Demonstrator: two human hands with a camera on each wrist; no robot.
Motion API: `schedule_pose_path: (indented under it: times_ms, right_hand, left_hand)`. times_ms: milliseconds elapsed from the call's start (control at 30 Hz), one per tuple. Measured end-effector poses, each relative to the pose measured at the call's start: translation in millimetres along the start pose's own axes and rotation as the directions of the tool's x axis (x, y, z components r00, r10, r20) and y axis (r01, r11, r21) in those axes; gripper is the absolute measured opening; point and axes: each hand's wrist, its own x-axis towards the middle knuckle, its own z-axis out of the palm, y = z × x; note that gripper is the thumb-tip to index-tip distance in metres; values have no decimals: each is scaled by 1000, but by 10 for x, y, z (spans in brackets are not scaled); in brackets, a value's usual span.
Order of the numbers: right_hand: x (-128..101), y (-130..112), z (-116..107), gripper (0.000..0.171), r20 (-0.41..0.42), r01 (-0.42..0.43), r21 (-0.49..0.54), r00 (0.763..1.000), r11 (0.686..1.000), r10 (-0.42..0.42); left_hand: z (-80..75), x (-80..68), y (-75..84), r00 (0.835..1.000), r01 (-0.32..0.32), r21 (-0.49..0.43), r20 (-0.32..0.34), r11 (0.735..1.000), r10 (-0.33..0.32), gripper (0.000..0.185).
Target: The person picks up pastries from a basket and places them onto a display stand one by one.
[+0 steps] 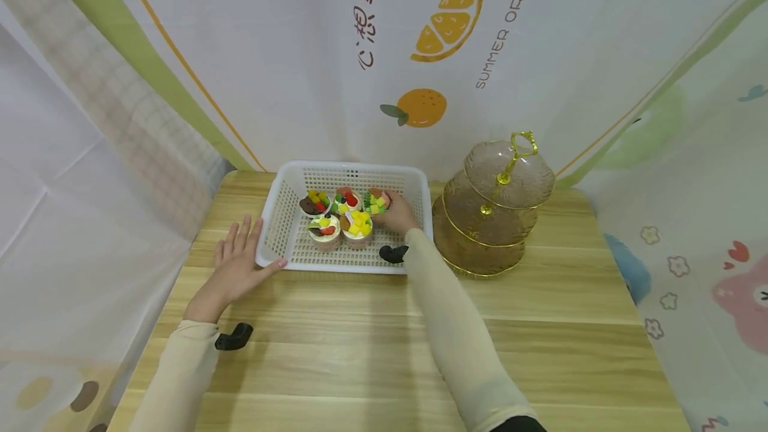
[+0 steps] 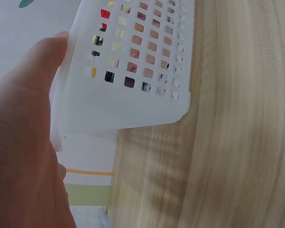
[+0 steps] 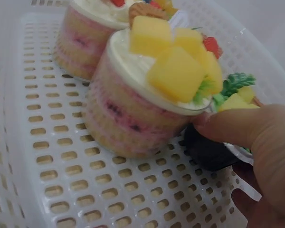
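Observation:
In the head view a white plastic basket (image 1: pixel 336 267) holds several dessert cups topped with fruit pieces. My left hand (image 1: pixel 237 267) lies at its front left corner, fingers spread and straight; the left wrist view shows the thumb (image 2: pixel 50 54) on the rim. My right hand (image 1: pixel 399 213) reaches inside and grips a dessert cup (image 1: pixel 375 201) with yellow cubes and green leaves. That cup's dark side (image 3: pixel 206 149) shows in the right wrist view, partly hidden by the hand. Beside it stands a pink-layered dessert cup (image 3: pixel 133 111) with yellow cubes on cream.
To the right of the basket stands a three-tier clear stand (image 1: pixel 489 245) with gold rims and a gold handle (image 1: pixel 524 144). Both rest on a wooden table (image 1: pixel 360 339). Printed curtains (image 1: pixel 288 72) hang behind and at the sides.

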Motion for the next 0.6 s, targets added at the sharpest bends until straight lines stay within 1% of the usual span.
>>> schedule_pose_path:
  times_ms: [133, 267, 600]
  right_hand:
    - [54, 37, 33, 83, -14, -25, -10, 1000, 1000, 25]
    - [67, 49, 32, 83, -24, -26, 4, 999, 1000, 26]
    - [32, 26, 10, 83, -26, -43, 19, 999, 999, 44]
  left_hand:
    - [6, 5, -12, 1000, 3, -11, 8, 1000, -3, 104]
    - [11, 13, -11, 1000, 9, -19, 12, 1000, -9, 104]
    - [13, 13, -8, 1000, 13, -34, 13, 999, -13, 104]
